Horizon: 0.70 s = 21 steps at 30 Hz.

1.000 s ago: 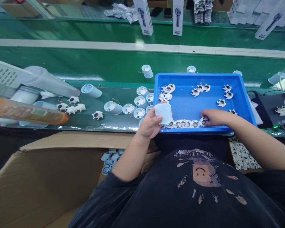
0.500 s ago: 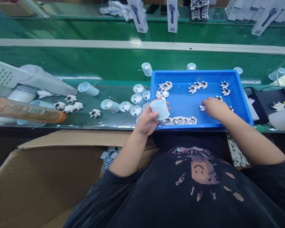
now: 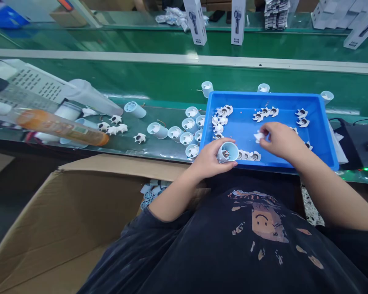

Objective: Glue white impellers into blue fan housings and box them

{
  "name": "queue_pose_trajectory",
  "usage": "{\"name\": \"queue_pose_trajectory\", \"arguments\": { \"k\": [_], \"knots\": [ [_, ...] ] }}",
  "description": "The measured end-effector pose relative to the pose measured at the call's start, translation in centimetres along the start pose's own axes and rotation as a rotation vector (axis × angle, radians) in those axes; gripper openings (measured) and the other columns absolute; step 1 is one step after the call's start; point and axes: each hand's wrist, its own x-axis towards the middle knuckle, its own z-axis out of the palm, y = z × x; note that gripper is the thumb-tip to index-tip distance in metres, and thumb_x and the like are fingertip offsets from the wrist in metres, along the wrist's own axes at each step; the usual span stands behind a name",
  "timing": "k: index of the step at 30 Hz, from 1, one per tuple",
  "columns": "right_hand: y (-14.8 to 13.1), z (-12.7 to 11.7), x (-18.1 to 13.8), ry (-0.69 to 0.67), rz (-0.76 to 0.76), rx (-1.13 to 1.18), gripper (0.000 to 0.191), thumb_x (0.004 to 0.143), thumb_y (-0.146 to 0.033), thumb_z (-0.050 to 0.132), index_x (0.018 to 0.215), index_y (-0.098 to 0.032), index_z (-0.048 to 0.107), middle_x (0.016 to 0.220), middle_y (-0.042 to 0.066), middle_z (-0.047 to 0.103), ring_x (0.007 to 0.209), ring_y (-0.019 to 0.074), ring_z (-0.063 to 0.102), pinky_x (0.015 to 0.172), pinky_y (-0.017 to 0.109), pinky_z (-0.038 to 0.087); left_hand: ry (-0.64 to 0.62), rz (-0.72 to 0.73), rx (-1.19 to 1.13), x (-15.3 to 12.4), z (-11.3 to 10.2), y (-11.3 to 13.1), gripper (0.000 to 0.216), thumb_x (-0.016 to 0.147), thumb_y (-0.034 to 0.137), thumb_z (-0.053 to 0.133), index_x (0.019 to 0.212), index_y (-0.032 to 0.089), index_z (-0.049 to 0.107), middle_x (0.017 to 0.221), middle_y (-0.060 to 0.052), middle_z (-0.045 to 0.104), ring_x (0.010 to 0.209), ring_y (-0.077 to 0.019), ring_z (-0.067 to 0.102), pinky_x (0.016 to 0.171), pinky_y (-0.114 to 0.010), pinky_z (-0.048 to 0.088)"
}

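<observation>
One cup (image 3: 230, 152) is clasped in your left hand (image 3: 211, 160), mouth tilted toward you, by the near edge of the tray (image 3: 239, 130). Your right hand (image 3: 279, 139) pinches a fan (image 3: 258, 137) above it. Three cups (image 3: 263, 88) sit beyond.

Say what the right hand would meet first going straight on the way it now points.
Probably the white fan impellers clustered inside the left end of the blue tray, though depth is unclear and the right hand might pass above.
</observation>
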Motion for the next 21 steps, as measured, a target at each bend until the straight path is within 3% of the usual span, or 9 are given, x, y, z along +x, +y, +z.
{"name": "queue_pose_trajectory", "arguments": {
  "k": [3, 6, 10, 12, 16, 19, 21],
  "knots": [
    [-2.1, -0.7, -3.3, 0.123, -0.331, 0.278, 0.027, 0.088, -0.02, 0.058, 0.114, -0.019, 0.061, 0.106, 0.003, 0.062, 0.091, 0.0142, 0.059, 0.083, 0.024, 0.048, -0.016, 0.136, 0.127, 0.0, 0.5, 0.8, 0.047, 0.075, 0.04, 0.074, 0.115, 0.018, 0.061, 0.115, -0.012, 0.068, 0.105, -0.031, 0.064, 0.092, -0.043, 0.051],
    [-3.3, 0.0, -4.9, 0.256, -0.55, 0.388, 0.02, 0.088, -0.018, 0.058, 0.105, -0.016, 0.067, 0.099, 0.006, 0.062, 0.092, 0.0193, 0.057, 0.083, 0.031, 0.046, -0.021, 0.26, 0.293, -0.2, 1.1, 1.5, 0.04, 0.08, 0.034, 0.066, 0.116, 0.018, 0.057, 0.111, -0.011, 0.069, 0.101, -0.0289, 0.066, 0.087, -0.04, 0.053],
    [-3.8, 1.4, -4.6, 0.357, -0.594, 0.348, 0.004, 0.086, -0.019, 0.07, 0.089, -0.018, 0.073, 0.085, 0.006, 0.055, 0.081, 0.0181, 0.053, 0.073, 0.031, 0.042, 0.114, 0.4, 0.453, -0.8, 2.0, 2.1, 0.034, 0.086, 0.024, 0.059, 0.118, 0.017, 0.051, 0.109, -0.01, 0.069, 0.102, -0.0252, 0.066, 0.091, -0.039, 0.053],
    [-3.9, 1.9, -4.0, 0.408, -0.645, 0.412, 0.006, 0.08, -0.016, 0.077, 0.084, -0.019, 0.074, 0.079, 0.004, 0.05, 0.073, 0.0148, 0.05, 0.066, 0.027, 0.041, 0.171, 0.445, 0.471, -1.1, 2.6, 2.3, 0.033, 0.087, 0.023, 0.057, 0.118, 0.017, 0.049, 0.106, -0.01, 0.069, 0.1, -0.0237, 0.066, 0.091, -0.037, 0.054],
    [-3.4, 2.1, -3.2, 0.478, -0.68, 0.524, 0.005, 0.083, -0.013, 0.074, 0.084, -0.018, 0.073, 0.078, 0.003, 0.047, 0.071, 0.0129, 0.051, 0.062, 0.026, 0.041, 0.177, 0.453, 0.426, -0.9, 3.1, 3.1, 0.033, 0.093, 0.028, 0.056, 0.123, 0.017, 0.047, 0.109, -0.011, 0.068, 0.102, -0.0234, 0.065, 0.093, -0.038, 0.053],
    [-1.3, 1.9, -4.2, 0.528, -0.693, 0.603, 0.014, 0.096, -0.022, 0.059, 0.103, -0.023, 0.072, 0.085, 0.004, 0.05, 0.077, 0.0138, 0.053, 0.066, 0.027, 0.043, 0.078, 0.444, 0.399, 0.2, 0.9, 3.2, 0.046, 0.093, 0.044, 0.063, 0.129, 0.019, 0.047, 0.121, -0.011, 0.063, 0.112, -0.0236, 0.061, 0.1, -0.038, 0.05],
    [1.1, 2.1, -6.1, 0.57, -0.626, 0.62, 0.021, 0.099, -0.026, 0.054, 0.114, -0.031, 0.067, 0.094, 0.005, 0.054, 0.084, 0.0154, 0.055, 0.072, 0.03, 0.045, 0.088, 0.366, 0.517, 1.7, -2.5, 2.2, 0.059, 0.083, 0.054, 0.073, 0.128, 0.022, 0.053, 0.129, -0.012, 0.057, 0.12, -0.0278, 0.055, 0.105, -0.042, 0.046]
  ]
}}
